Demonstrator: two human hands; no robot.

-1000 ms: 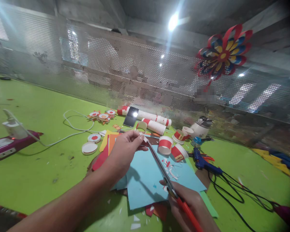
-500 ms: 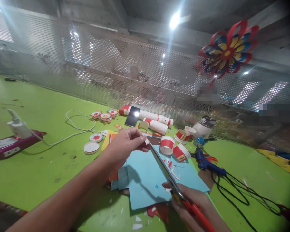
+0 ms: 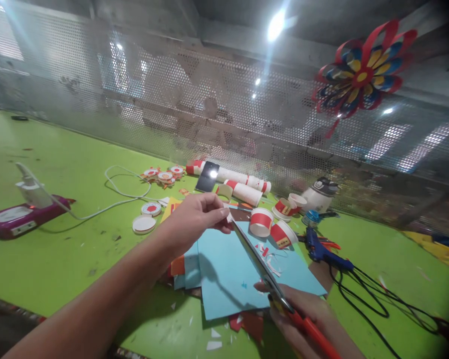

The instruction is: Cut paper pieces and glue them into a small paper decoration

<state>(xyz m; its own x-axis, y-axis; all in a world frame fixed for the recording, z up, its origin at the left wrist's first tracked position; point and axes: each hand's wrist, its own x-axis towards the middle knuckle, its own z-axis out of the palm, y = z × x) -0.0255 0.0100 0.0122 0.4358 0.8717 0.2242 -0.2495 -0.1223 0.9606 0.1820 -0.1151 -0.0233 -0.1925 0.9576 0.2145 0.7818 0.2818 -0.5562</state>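
My left hand pinches a small white piece of paper above stacked blue sheets. My right hand is wrapped round the red-handled scissors, whose long blades point up and away to the paper piece. The blade tips sit right at its edge; whether they touch it I cannot make out. Red and white paper scraps lie on the blue sheets under the blades. Just beyond them are cut red-and-white paper cup rings.
Behind lie a phone, stacked paper cups and decorated discs. A purple power strip with a white cable is at left. To the right are a blue glue gun with black cord and a white jug.
The view has shifted slightly, so most things appear a little farther right. Both hands keep their grips, with the scissor tips still at the paper piece.
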